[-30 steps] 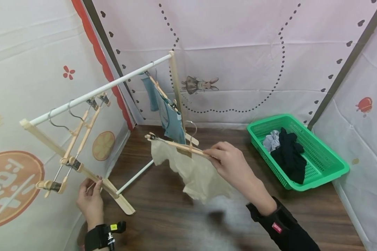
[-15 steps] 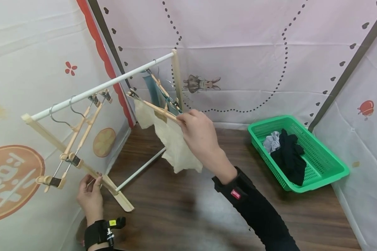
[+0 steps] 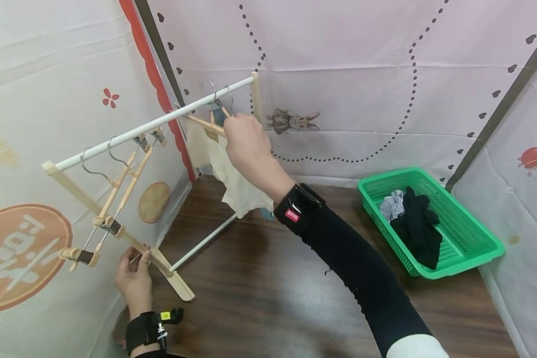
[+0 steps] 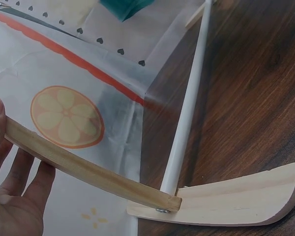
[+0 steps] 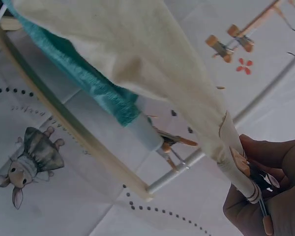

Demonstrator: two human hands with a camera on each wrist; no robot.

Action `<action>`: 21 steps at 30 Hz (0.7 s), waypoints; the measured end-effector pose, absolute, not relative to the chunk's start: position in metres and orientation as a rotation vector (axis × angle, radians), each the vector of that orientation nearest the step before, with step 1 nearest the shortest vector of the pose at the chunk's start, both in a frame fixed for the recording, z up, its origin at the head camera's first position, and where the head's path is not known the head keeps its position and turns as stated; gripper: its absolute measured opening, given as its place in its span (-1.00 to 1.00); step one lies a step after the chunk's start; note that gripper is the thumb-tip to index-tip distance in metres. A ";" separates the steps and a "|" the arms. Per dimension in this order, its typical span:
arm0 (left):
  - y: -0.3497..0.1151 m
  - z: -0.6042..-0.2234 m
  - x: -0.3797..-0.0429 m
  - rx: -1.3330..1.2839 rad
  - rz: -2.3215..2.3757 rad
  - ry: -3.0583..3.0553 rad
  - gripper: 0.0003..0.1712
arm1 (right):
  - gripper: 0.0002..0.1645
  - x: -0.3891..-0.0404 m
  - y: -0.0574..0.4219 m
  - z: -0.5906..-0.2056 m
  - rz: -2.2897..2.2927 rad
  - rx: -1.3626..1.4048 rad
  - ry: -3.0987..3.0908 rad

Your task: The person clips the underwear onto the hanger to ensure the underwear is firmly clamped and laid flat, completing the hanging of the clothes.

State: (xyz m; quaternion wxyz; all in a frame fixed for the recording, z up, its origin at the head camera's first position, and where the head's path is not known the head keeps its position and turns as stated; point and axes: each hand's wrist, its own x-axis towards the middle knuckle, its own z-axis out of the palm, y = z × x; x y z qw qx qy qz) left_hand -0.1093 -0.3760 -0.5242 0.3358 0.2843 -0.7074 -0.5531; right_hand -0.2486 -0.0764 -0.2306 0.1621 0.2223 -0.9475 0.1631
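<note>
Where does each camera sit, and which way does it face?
Head: on the head, facing forward and down at the rack and green basket; left hand and right hand show.
Left wrist: on that wrist, facing the rack's wooden foot; left hand partly shows.
Right wrist: on that wrist, facing the cream cloth; right hand partly shows.
Shared: the cream cloth, in head and right wrist.
</note>
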 end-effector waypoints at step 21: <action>-0.376 -0.524 -0.108 0.787 -1.445 -1.897 -0.48 | -0.75 -0.293 -0.090 -0.249 0.336 0.584 -2.843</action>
